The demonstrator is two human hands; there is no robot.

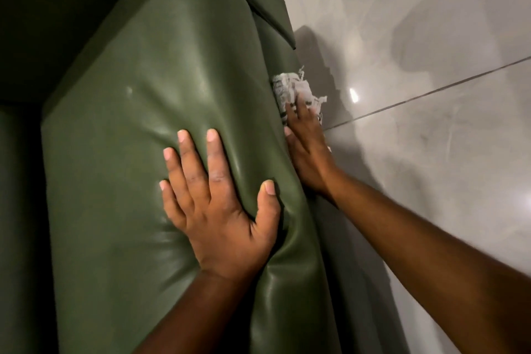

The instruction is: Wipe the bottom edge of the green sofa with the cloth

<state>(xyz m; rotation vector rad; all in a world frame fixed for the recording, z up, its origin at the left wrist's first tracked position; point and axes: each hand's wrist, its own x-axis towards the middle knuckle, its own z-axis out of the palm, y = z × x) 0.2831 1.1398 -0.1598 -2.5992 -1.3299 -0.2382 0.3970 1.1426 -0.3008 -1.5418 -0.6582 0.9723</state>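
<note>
Our right grip (307, 149) lies with fingers pretty much straight over the cloth (287, 86), pressing it against the side of the green sofa (129, 123), low down near the grey tiled floor (431, 152). The cloth's a pale, frayed rag, bunched up past our fingertips. Our left grip (218, 210) is wide and flat, fingers spread, pushing a dent into the sofa's padded top just beside that same edge.

Dim light, glare on glossy floor (355, 94).

Glossy grey tiled floor (431, 37)
</note>
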